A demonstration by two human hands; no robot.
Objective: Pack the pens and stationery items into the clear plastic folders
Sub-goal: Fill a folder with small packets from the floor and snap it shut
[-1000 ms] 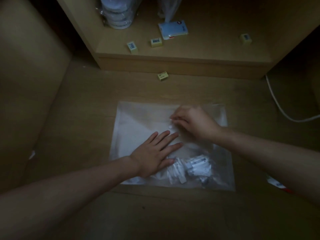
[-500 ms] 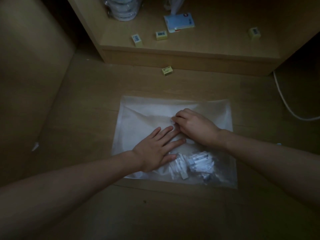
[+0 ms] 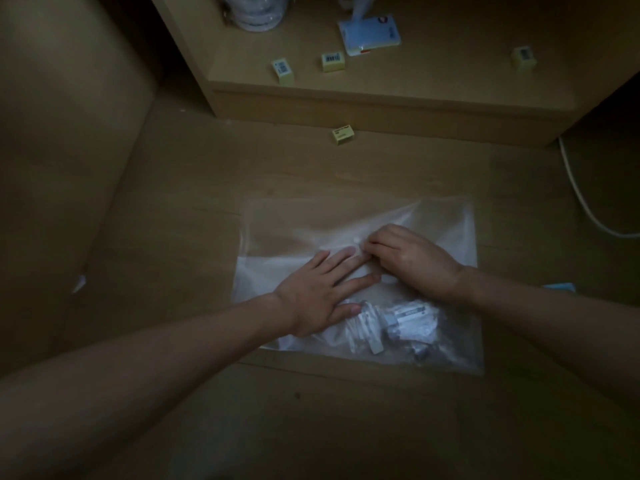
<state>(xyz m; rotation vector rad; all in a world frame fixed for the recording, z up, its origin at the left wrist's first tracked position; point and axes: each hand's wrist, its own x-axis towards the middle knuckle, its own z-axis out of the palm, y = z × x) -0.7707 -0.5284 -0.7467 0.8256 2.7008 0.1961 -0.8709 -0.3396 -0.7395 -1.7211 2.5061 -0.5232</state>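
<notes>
A clear plastic folder lies flat on the wooden floor in dim light. Several white stationery items sit bunched inside its near right part. My left hand presses flat on the folder's middle with straight, spread fingers. Just right of it, my right hand has curled fingers at the tip of the folder's flap, beside a small white snap button; whether it pinches the flap I cannot tell.
A small yellow box lies on the floor before a low wooden shelf. On the shelf sit three yellow boxes, a blue-white pack and stacked tape rolls. A white cable runs at right.
The flap has folded down over the folder under my right hand. Both hands have stayed at the folder's middle, while the view shifted slightly.
</notes>
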